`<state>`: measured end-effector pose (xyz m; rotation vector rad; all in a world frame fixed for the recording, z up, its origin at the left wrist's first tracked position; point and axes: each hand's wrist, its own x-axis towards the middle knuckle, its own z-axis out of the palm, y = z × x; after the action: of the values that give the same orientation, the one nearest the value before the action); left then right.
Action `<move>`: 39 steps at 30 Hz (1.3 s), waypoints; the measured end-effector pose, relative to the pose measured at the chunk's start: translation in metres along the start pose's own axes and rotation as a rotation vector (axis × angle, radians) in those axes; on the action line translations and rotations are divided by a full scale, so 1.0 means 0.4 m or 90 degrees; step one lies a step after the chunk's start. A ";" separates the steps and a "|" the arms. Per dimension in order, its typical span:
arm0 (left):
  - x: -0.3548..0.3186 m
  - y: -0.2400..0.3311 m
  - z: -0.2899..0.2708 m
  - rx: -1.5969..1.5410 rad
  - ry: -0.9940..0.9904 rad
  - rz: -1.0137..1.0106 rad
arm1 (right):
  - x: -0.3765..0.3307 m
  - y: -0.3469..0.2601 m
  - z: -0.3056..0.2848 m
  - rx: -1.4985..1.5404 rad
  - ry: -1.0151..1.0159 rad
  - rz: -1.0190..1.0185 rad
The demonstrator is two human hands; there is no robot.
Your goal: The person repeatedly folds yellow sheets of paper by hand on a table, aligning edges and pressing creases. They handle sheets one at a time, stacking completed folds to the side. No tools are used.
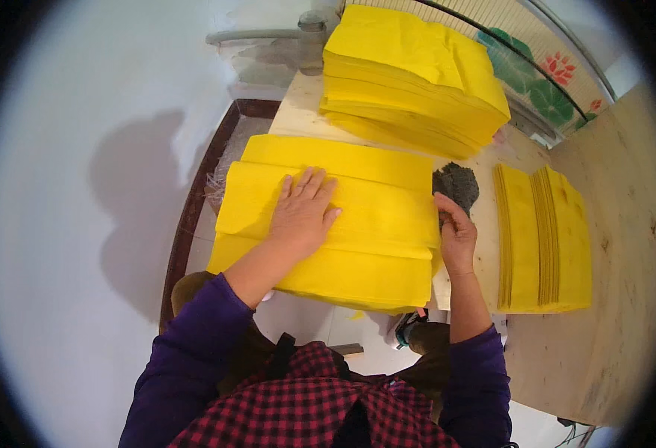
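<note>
A stack of yellow paper sheets (358,224) lies in front of me on a pale wooden table (612,313), its layers stepped like a fan. My left hand (302,212) rests flat on top of it, fingers spread. My right hand (455,233) is at the stack's right edge, fingers curled around the paper edge, just below a dark grey fuzzy pad (456,184).
A tall pile of yellow sheets (410,75) stands at the back of the table. A fanned bundle of yellow paper (543,239) lies to the right. A dark wooden frame (193,201) runs along the left beside a white wall. A flowered panel (545,82) is behind.
</note>
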<state>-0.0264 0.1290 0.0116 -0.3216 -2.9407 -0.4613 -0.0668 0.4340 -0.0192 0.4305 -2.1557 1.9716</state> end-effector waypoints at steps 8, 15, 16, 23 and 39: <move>0.004 -0.001 0.005 0.017 0.007 0.007 | -0.005 -0.070 0.021 0.149 0.078 0.188; 0.005 0.002 -0.006 0.003 0.009 0.016 | 0.010 -0.108 0.073 0.100 -0.037 0.238; 0.006 0.002 -0.007 0.002 0.011 0.018 | 0.000 -0.121 0.081 0.093 -0.037 0.248; 0.009 0.003 0.001 -0.003 0.018 0.033 | 0.019 -0.159 0.096 0.087 -0.044 0.279; 0.005 0.007 0.009 0.001 0.010 0.037 | 0.004 -0.133 0.096 0.040 -0.089 0.203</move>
<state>-0.0282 0.1331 0.0093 -0.3999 -2.9072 -0.4511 -0.0483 0.3917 0.0273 0.2514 -2.3795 2.2402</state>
